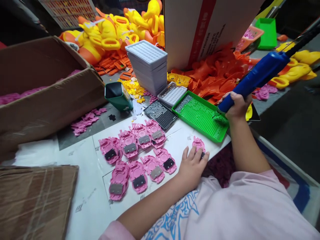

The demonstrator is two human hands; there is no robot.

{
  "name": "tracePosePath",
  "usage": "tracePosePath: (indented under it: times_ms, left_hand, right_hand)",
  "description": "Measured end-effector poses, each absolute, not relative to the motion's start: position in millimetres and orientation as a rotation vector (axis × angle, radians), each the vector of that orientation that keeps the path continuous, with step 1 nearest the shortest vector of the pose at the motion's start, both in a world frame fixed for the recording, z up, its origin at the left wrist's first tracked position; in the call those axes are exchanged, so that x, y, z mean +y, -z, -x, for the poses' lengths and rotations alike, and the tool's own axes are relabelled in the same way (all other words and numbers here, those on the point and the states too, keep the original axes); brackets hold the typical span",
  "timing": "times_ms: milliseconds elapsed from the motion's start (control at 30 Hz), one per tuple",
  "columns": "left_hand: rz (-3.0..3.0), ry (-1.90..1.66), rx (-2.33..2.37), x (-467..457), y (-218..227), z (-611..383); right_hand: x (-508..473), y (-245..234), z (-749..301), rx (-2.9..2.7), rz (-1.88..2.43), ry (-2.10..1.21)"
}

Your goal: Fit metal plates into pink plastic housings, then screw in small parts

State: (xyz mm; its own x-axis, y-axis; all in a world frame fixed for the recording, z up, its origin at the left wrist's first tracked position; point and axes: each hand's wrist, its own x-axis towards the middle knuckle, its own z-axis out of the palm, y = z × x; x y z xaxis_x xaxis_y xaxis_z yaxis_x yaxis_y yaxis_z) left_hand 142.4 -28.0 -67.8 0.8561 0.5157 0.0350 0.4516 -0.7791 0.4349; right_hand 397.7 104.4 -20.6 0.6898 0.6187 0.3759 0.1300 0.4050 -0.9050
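My right hand is wrapped round a blue electric screwdriver. Its tip points down into the near right end of a green perforated tray of small screws. Fingers stretched out, my left hand rests on a pink plastic part at the table's near edge, partly covering it and its dark plate. To the left, several similar pink parts lie in two rows, each with a grey or black plate fastened on it.
A black perforated tray, a stack of white trays and a green cup stand behind the rows. Cardboard boxes flank the left side. Yellow duck-shaped pieces and orange pieces are heaped at the back.
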Motion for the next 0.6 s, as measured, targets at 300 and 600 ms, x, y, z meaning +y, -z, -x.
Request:
tracePosePath:
  times_ms: [300,600]
  left_hand:
    - [-2.607,-0.203,0.708,-27,67,-142]
    - [-2.602,-0.226,0.719,-28,68,-142]
  right_hand:
    - [104,17,-391,-0.785,1.123,-0.351]
    - [105,6,-386,-0.711,1.029,-0.39]
